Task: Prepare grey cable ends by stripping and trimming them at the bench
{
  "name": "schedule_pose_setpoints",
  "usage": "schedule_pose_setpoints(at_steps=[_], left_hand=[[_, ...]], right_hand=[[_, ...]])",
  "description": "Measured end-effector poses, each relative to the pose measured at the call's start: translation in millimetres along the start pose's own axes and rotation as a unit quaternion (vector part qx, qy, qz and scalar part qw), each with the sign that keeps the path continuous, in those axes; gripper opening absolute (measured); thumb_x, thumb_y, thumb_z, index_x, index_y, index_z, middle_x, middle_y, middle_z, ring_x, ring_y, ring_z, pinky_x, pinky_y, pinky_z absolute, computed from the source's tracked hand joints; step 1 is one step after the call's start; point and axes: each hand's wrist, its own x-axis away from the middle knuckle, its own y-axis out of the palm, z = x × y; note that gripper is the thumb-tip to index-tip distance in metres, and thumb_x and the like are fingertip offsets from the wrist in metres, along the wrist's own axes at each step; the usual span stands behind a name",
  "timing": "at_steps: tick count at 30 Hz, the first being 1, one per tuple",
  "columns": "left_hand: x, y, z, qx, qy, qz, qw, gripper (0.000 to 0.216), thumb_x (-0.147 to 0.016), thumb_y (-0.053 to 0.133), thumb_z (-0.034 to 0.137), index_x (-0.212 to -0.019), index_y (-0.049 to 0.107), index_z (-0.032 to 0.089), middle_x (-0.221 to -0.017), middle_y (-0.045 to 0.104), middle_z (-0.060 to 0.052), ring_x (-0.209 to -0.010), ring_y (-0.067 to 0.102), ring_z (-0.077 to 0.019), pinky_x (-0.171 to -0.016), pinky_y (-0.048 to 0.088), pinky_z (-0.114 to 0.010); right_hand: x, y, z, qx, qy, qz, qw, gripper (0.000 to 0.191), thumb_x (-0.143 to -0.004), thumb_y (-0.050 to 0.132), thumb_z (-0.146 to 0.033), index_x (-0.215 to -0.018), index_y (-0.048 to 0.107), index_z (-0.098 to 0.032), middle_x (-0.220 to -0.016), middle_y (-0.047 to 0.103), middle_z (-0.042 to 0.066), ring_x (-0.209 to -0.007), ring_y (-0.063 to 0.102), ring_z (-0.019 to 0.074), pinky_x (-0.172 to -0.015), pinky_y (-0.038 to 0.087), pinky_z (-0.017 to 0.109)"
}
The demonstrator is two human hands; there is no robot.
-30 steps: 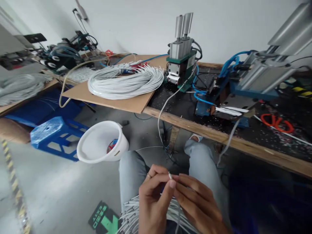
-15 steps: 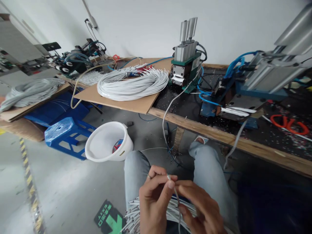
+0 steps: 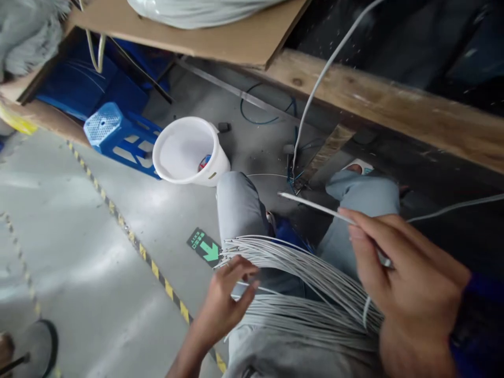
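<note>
My right hand [image 3: 405,283] pinches a single white wire [image 3: 311,206] between thumb and fingers, its free end pointing left above my knees. My left hand [image 3: 228,299] reaches into a bundle of white wires [image 3: 299,283] lying across my lap, fingers closed on one thin strand near the bundle's left ends. My legs in light jeans [image 3: 240,205] show beneath the bundle.
A white bucket [image 3: 189,152] stands on the grey floor beside a blue plastic stool [image 3: 114,131]. The wooden bench edge [image 3: 386,110] runs across the top right, with a cardboard sheet [image 3: 220,31] on it. A yellow-black floor tape [image 3: 129,236] and a green arrow sticker [image 3: 205,245] lie left of my knees.
My view has tipped down from the bench to my lap. My hands have parted: the right has drawn one wire out to the right, the left has dropped to the bundle.
</note>
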Motion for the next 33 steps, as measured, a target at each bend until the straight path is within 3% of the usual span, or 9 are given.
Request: schedule_pose_setpoints(at_steps=[5,7,10,15,20,23,26,29,33], left_hand=[[33.1,42.9,-25.3,-0.203,0.077,-0.055,0.975,0.032,-0.098,0.053,0.008,-0.126,0.067,0.015,-0.124,0.074,-0.017,-0.117,0.070,-0.0389,-0.098,0.063,-0.060],[35.9,48.1,-27.5,-0.228,0.093,-0.068,0.967,0.031,-0.095,0.047,0.001,-0.112,0.066,0.016,-0.113,0.076,-0.015,-0.117,0.071,-0.0366,-0.100,0.063,-0.059],[38.6,37.6,-25.7,-0.225,0.068,-0.085,0.968,0.025,-0.095,0.045,0.002,-0.097,0.063,0.019,-0.091,0.072,-0.007,-0.089,0.075,-0.0292,-0.084,0.068,-0.050],[43.8,8.6,-14.5,-0.271,0.095,-0.027,0.957,0.022,-0.093,0.051,0.001,-0.094,0.062,0.020,-0.079,0.065,-0.004,-0.067,0.065,-0.0233,-0.059,0.058,-0.040],[27.1,6.5,13.2,-0.250,0.155,0.051,0.954,0.031,-0.089,0.053,0.000,-0.109,0.068,0.019,-0.092,0.076,-0.006,-0.085,0.073,-0.0254,-0.098,0.065,-0.054],[8.1,8.6,27.4,-0.206,0.176,0.075,0.960,0.026,-0.093,0.056,0.003,-0.111,0.071,0.014,-0.099,0.078,-0.008,-0.099,0.075,-0.0256,-0.119,0.054,-0.051],[-4.0,6.2,35.4,-0.187,0.208,0.088,0.956,0.026,-0.101,0.050,0.007,-0.111,0.073,0.013,-0.106,0.080,-0.008,-0.113,0.073,-0.0241,-0.127,0.043,-0.043],[-2.4,9.6,39.0,-0.170,0.252,0.084,0.949,0.026,-0.104,0.054,0.012,-0.124,0.070,0.016,-0.116,0.080,-0.008,-0.122,0.071,-0.0230,-0.127,0.042,-0.036],[-1.3,38.3,39.1,0.028,0.144,0.151,0.978,0.047,-0.090,0.069,0.018,-0.136,0.062,0.025,-0.108,0.077,-0.012,-0.106,0.074,-0.0298,-0.109,0.060,-0.048]], right_hand=[[20.1,71.6,-10.8,-0.001,-0.138,-0.256,0.957,0.047,-0.098,0.051,0.000,-0.144,0.058,-0.008,-0.096,0.072,0.007,-0.086,0.069,0.0239,-0.073,0.063,0.037],[33.7,98.3,-9.9,-0.014,-0.154,-0.293,0.944,0.047,-0.093,0.055,0.004,-0.136,0.064,-0.013,-0.111,0.075,0.008,-0.097,0.072,0.0251,-0.082,0.067,0.037],[44.9,113.5,-0.8,-0.018,-0.141,-0.288,0.947,0.039,-0.096,0.064,-0.008,-0.134,0.066,-0.017,-0.134,0.071,0.012,-0.119,0.070,0.0297,-0.099,0.066,0.043],[32.8,88.8,10.3,-0.040,-0.094,-0.249,0.963,0.033,-0.107,0.054,-0.027,-0.138,0.063,-0.019,-0.140,0.067,0.013,-0.126,0.067,0.0304,-0.104,0.065,0.053],[27.1,57.3,-15.9,-0.221,-0.040,-0.324,0.919,0.029,-0.105,0.058,-0.035,-0.133,0.065,-0.030,-0.125,0.074,0.003,-0.116,0.074,0.0224,-0.098,0.067,0.032],[36.1,48.8,-30.5,-0.295,0.020,-0.333,0.895,0.028,-0.097,0.066,-0.035,-0.124,0.068,-0.040,-0.106,0.080,-0.002,-0.091,0.080,0.0221,-0.075,0.070,0.024],[46.7,46.8,-26.8,-0.319,0.101,-0.314,0.888,0.028,-0.095,0.064,-0.036,-0.118,0.071,-0.050,-0.083,0.080,-0.005,-0.068,0.078,0.0244,-0.052,0.066,0.025],[54.9,41.3,-7.6,-0.347,0.185,-0.312,0.865,0.025,-0.098,0.061,-0.040,-0.114,0.072,-0.055,-0.069,0.076,-0.006,-0.060,0.077,0.0248,-0.054,0.065,0.025],[65.9,20.9,16.2,-0.241,0.220,-0.185,0.927,0.022,-0.091,0.067,-0.041,-0.109,0.073,-0.053,-0.063,0.074,-0.003,-0.049,0.072,0.0241,-0.049,0.059,0.018]])
